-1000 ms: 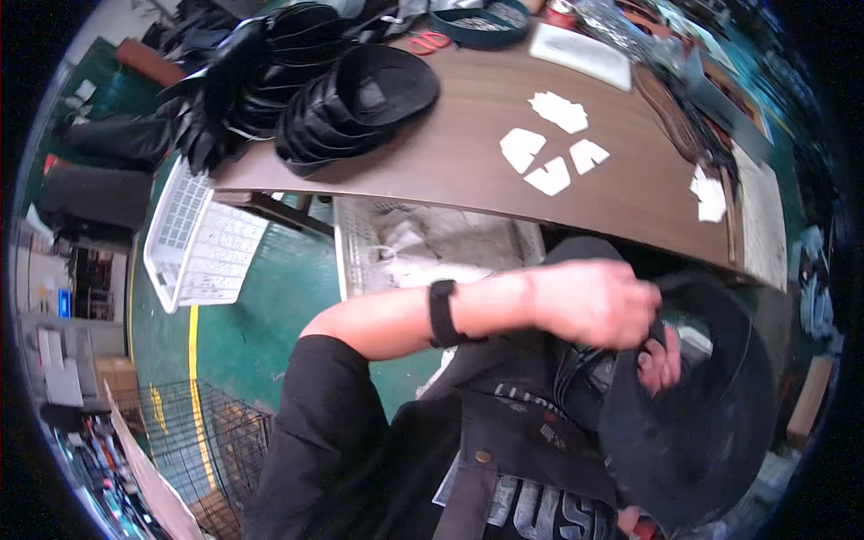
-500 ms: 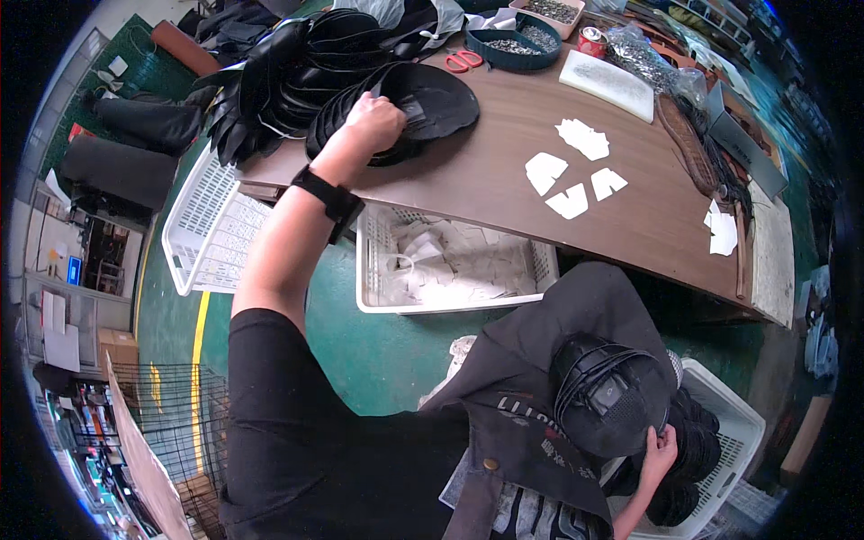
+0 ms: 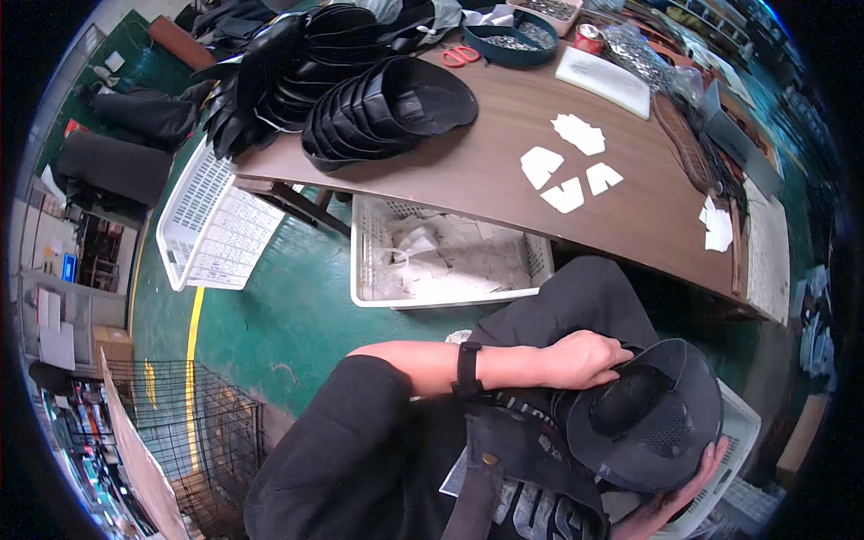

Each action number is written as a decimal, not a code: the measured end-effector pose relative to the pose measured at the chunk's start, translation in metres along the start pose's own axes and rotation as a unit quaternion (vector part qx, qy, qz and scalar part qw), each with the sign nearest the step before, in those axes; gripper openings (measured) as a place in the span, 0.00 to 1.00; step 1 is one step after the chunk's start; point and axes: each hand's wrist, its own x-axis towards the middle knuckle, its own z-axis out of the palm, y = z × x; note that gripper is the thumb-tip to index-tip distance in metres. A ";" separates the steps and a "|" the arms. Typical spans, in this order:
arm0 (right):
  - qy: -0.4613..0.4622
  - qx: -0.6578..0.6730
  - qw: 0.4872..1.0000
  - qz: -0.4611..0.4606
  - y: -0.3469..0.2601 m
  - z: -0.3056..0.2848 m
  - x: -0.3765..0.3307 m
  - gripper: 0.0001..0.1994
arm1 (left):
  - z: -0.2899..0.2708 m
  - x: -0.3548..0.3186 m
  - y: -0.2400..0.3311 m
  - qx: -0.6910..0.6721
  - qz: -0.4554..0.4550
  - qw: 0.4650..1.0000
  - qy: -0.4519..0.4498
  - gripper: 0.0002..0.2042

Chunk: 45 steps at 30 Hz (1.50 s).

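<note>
On my lap lies a black, cap-like curved piece (image 3: pixel 677 423) with a raised flap and a patch of mesh. My left hand (image 3: pixel 583 360), a black band on its wrist, is closed, its fingers gripping the upper left edge of the piece. Around its lower right rim curls my right hand (image 3: pixel 709 463), the palm partly hidden beneath it. A stack of black curved pieces (image 3: pixel 360 117) stands on the near left of the brown table (image 3: pixel 468 171), its top one showing a small square patch. Behind it is a larger heap of shiny black pieces (image 3: pixel 333 45).
White paper cut-outs (image 3: pixel 564 194), red-handled scissors (image 3: pixel 460 56), a dark tray of small metal parts (image 3: pixel 510 45) and a white block (image 3: pixel 603 81) lie on the table. Below it is a white crate of scraps (image 3: pixel 450 299). Another crate (image 3: pixel 742 432) stands by my right side.
My left hand has come from the stack on the table down to my lap and now grips the cap-like piece. That piece has been tilted, and my right hand has shifted along its rim.
</note>
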 end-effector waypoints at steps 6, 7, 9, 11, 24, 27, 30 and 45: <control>0.011 0.120 0.992 0.044 0.098 -0.122 0.012 0.24 | -0.022 -0.009 0.013 -0.256 -0.251 0.931 0.069 0.08; -0.027 0.101 0.993 0.062 0.091 -0.057 -0.010 0.23 | -0.025 -0.008 0.010 -0.273 -0.246 0.927 0.076 0.07; -0.140 0.079 0.981 0.106 0.096 -0.008 -0.032 0.23 | -0.024 -0.007 0.003 -0.296 -0.227 0.922 0.100 0.06; -0.263 0.056 0.951 0.154 0.079 0.046 -0.024 0.23 | -0.027 0.004 0.007 -0.296 -0.216 0.926 0.088 0.06; -0.525 -0.033 0.850 -0.027 0.071 0.113 -0.012 0.19 | 0.001 0.015 0.027 -0.135 -0.054 0.987 0.068 0.04; -0.462 0.051 0.873 0.147 0.081 0.110 -0.005 0.14 | -0.015 0.027 0.012 -0.114 -0.016 0.993 0.033 0.04; -0.389 0.069 0.913 0.099 0.093 0.108 -0.005 0.17 | -0.043 0.057 -0.016 -0.136 -0.057 0.983 -0.106 0.06; -0.342 0.011 0.935 0.094 0.078 0.099 0.002 0.18 | -0.046 0.068 -0.125 0.432 -0.051 0.899 0.051 0.27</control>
